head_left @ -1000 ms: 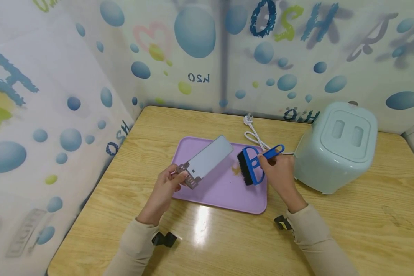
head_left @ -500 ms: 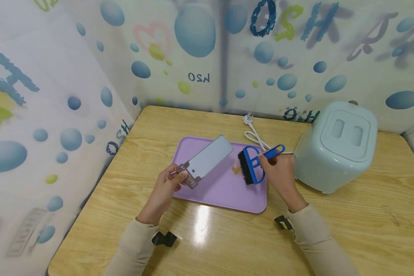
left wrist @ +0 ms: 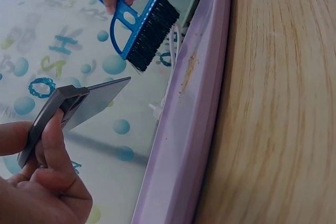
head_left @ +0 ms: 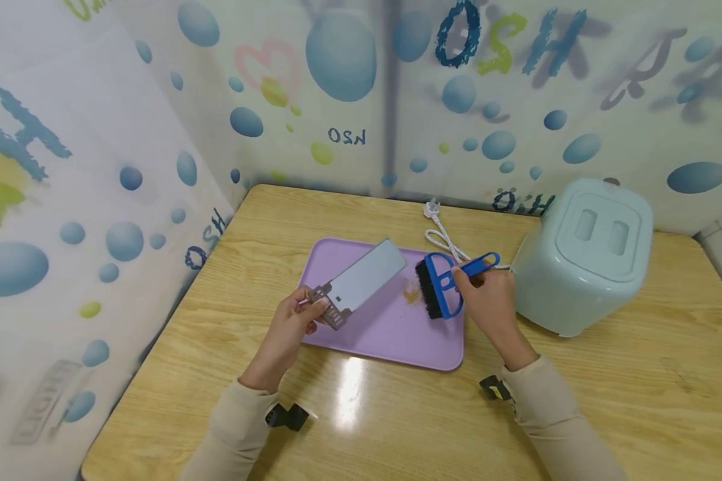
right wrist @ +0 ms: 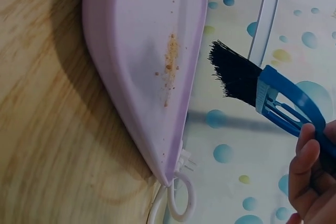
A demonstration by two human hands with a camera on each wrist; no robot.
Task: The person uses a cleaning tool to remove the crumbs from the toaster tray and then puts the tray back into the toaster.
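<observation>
My left hand (head_left: pixel 287 331) pinches a flat metal crumb tray (head_left: pixel 368 272) by its slotted grey end, thumb on top. The tray's plate slants up to the right over a purple serving tray (head_left: pixel 391 344). In my right hand (head_left: pixel 487 300) is a blue hand brush (head_left: pixel 452 283), gripped at the handle. Its black bristles (right wrist: pixel 233 74) face left and hang above the serving tray, apart from it in the right wrist view. Brown crumbs (right wrist: pixel 170 64) lie in a small patch on the serving tray, between the crumb tray's far end and the bristles.
A pale green toaster (head_left: pixel 583 267) with a lid stands right of the serving tray. Its white cord (head_left: pixel 448 240) and plug (head_left: pixel 431 208) lie on the wooden table (head_left: pixel 409 421) behind the serving tray. A patterned wall (head_left: pixel 373 153) rises along the back and left.
</observation>
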